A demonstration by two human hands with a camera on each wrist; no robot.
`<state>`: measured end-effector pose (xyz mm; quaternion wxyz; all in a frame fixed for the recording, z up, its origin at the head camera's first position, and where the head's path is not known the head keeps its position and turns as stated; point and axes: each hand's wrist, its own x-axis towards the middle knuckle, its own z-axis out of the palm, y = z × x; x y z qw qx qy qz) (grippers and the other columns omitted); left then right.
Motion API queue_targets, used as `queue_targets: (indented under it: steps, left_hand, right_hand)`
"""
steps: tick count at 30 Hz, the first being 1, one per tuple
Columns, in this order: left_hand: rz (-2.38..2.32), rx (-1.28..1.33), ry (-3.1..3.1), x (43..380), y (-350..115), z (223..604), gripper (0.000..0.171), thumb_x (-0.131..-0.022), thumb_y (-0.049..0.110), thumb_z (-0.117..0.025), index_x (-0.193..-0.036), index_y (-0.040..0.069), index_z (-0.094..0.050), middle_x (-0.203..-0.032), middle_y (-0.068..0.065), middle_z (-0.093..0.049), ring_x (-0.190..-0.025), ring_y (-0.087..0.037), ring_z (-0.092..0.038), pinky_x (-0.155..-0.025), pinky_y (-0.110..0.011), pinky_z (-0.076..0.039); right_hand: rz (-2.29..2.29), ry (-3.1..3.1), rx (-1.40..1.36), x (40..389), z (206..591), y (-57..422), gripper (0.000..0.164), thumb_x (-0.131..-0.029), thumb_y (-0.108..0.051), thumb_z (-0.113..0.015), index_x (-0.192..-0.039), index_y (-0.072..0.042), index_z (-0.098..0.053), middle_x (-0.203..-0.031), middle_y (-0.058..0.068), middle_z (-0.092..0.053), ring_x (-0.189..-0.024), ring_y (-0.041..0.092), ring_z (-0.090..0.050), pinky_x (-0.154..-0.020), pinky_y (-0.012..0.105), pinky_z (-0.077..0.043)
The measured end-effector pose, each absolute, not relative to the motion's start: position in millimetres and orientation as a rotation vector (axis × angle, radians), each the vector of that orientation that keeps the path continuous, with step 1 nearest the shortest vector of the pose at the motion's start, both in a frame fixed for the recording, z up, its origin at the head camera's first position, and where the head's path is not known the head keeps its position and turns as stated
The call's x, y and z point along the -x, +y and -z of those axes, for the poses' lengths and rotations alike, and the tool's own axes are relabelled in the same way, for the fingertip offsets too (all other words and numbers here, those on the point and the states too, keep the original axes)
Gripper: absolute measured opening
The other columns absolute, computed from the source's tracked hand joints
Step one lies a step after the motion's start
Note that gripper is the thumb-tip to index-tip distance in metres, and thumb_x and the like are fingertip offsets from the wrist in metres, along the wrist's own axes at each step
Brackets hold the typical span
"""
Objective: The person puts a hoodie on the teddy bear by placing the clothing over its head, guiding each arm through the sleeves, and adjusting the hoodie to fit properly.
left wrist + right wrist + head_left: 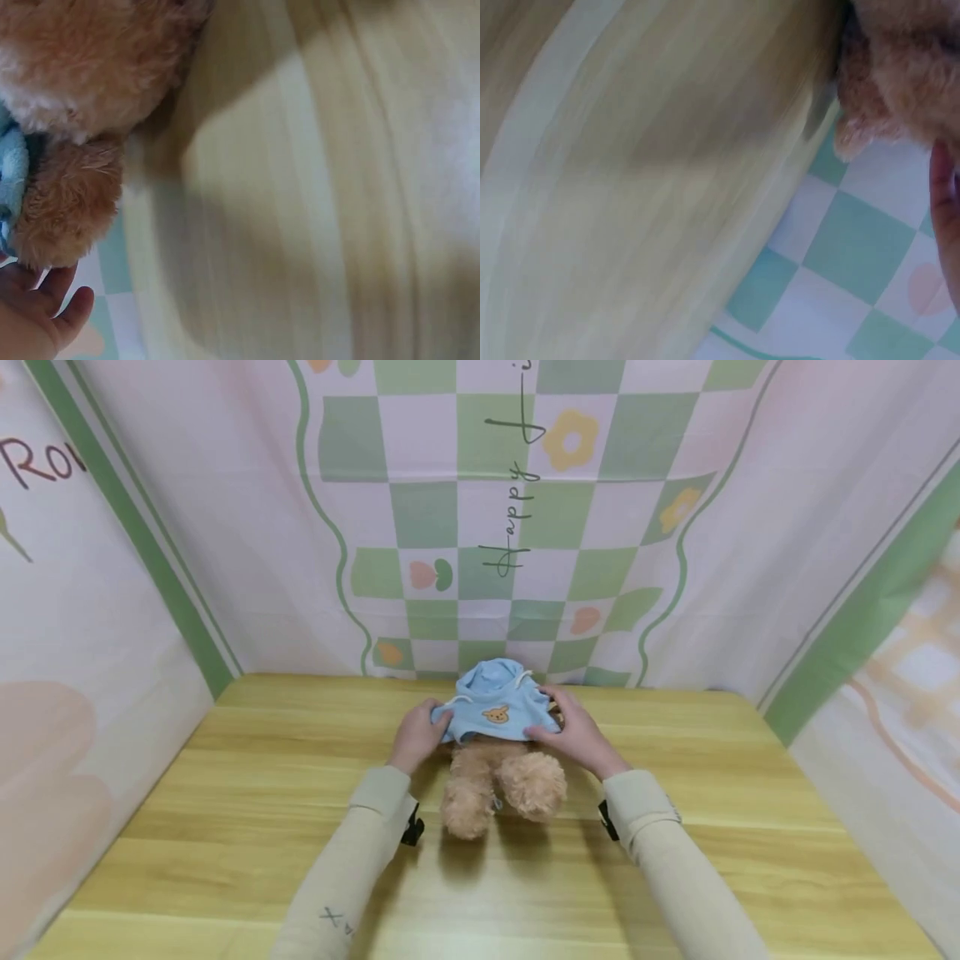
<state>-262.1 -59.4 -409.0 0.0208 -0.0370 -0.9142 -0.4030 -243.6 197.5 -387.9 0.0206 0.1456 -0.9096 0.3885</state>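
A light-brown plush toy is at the middle of the table, its two fluffy legs toward me. Over its upper body lies a small light-blue hoodie with white drawstrings and a bear-face patch; the toy's head is hidden in the head view. My left hand grips the hoodie's left side, thumb on the front. On the opposite side my right hand holds the hoodie near its hem, thumb in front. Brown fur shows beside the left fingers in the left wrist view, and the right wrist view shows fur above the right fingers.
The wooden table ends at the back against a hanging cloth with green checks and flowers. More printed cloth hangs at the left side and the right. A black strap sits at the left cuff.
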Motion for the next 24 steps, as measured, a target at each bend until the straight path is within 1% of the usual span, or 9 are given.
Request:
queue_targets:
  steps: [1, 4, 6, 8, 9, 14, 19, 22, 24]
  left_hand:
    - [1.25, 0.118, -2.828, 262.8, -60.5, 407.9, 0.033, -0.097, 0.027, -0.053, -0.116, 0.001, -0.061, -0.116, -0.018, -0.065, -0.105, -0.033, -0.061, -0.093, -0.045, -0.049]
    - [1.259, 0.126, -2.805, 264.5, -63.9, 404.1, 0.032, -0.096, 0.026, -0.054, -0.116, 0.002, -0.062, -0.118, -0.017, -0.064, -0.109, -0.032, -0.06, -0.097, -0.044, -0.047]
    - [1.258, 0.146, -2.791, 265.4, -65.5, 401.5, 0.032, -0.096, 0.026, -0.055, -0.117, 0.002, -0.062, -0.12, -0.017, -0.064, -0.111, -0.032, -0.06, -0.099, -0.044, -0.046]
    - [1.233, 0.181, -2.781, 265.4, -65.9, 399.0, 0.034, -0.096, 0.027, -0.055, -0.119, 0.003, -0.061, -0.121, -0.017, -0.063, -0.113, -0.032, -0.059, -0.099, -0.044, -0.046]
    - [1.201, 0.202, -2.774, 265.1, -65.5, 397.6, 0.034, -0.096, 0.028, -0.054, -0.119, 0.003, -0.061, -0.122, -0.018, -0.062, -0.113, -0.033, -0.059, -0.099, -0.044, -0.047]
    - [0.931, 0.385, -2.684, 260.5, -62.2, 389.8, 0.038, -0.096, 0.034, -0.056, -0.118, 0.004, -0.061, -0.12, -0.018, -0.056, -0.11, -0.034, -0.057, -0.095, -0.046, -0.048]
    - [0.643, 0.715, -2.589, 254.5, -56.7, 382.4, 0.05, -0.088, 0.046, -0.064, -0.119, 0.007, -0.061, -0.118, -0.014, -0.061, -0.11, -0.03, -0.058, -0.097, -0.043, -0.048]
    - [0.522, 0.875, -2.516, 252.3, -51.4, 379.5, 0.056, -0.081, 0.048, -0.071, -0.117, 0.007, -0.059, -0.114, -0.011, -0.062, -0.105, -0.026, -0.061, -0.092, -0.04, -0.05]
    - [0.468, 0.948, -2.439, 252.0, -48.9, 379.5, 0.05, -0.081, 0.043, -0.074, -0.112, 0.007, -0.058, -0.107, -0.009, -0.063, -0.097, -0.024, -0.062, -0.085, -0.037, -0.052]
  right_hand:
    - [-1.208, -2.829, -0.489, 243.6, 388.1, 198.3, 0.079, -0.084, -0.024, -0.074, -0.147, -0.006, -0.029, -0.139, 0.024, -0.038, -0.112, 0.037, -0.052, -0.088, 0.049, -0.05]
    - [-1.165, -2.855, -0.576, 243.8, 388.4, 198.8, 0.087, -0.081, -0.021, -0.076, -0.15, -0.006, -0.024, -0.144, 0.025, -0.033, -0.121, 0.041, -0.047, -0.096, 0.052, -0.047]
    - [-1.111, -2.867, -0.612, 244.1, 388.8, 198.8, 0.084, -0.084, -0.02, -0.073, -0.15, -0.005, -0.024, -0.146, 0.027, -0.031, -0.129, 0.043, -0.042, -0.103, 0.055, -0.041]
    - [-1.046, -2.862, -0.601, 243.9, 388.6, 199.2, 0.077, -0.085, -0.02, -0.07, -0.148, -0.004, -0.028, -0.147, 0.026, -0.033, -0.134, 0.043, -0.036, -0.109, 0.057, -0.034]
    - [-1.027, -2.859, -0.583, 243.3, 387.9, 199.3, 0.073, -0.086, -0.02, -0.068, -0.147, -0.004, -0.031, -0.146, 0.026, -0.035, -0.134, 0.043, -0.036, -0.109, 0.057, -0.034]
    - [-1.015, -2.83, -0.445, 242.6, 383.5, 198.0, 0.056, -0.089, -0.021, -0.062, -0.139, -0.002, -0.045, -0.135, 0.025, -0.044, -0.121, 0.041, -0.049, -0.101, 0.054, -0.041]
    - [-1.007, -2.825, -0.363, 245.4, 376.9, 192.5, 0.044, -0.095, -0.025, -0.053, -0.131, -0.001, -0.053, -0.125, 0.022, -0.047, -0.105, 0.036, -0.053, -0.091, 0.051, -0.044]
    - [-0.982, -2.832, -0.352, 248.4, 373.1, 189.4, 0.041, -0.097, -0.025, -0.049, -0.127, 0.001, -0.056, -0.122, 0.022, -0.052, -0.104, 0.035, -0.053, -0.092, 0.05, -0.044]
    - [-0.982, -2.842, -0.33, 250.3, 371.1, 186.8, 0.041, -0.097, -0.026, -0.049, -0.126, 0.001, -0.057, -0.123, 0.022, -0.051, -0.108, 0.036, -0.053, -0.094, 0.051, -0.043]
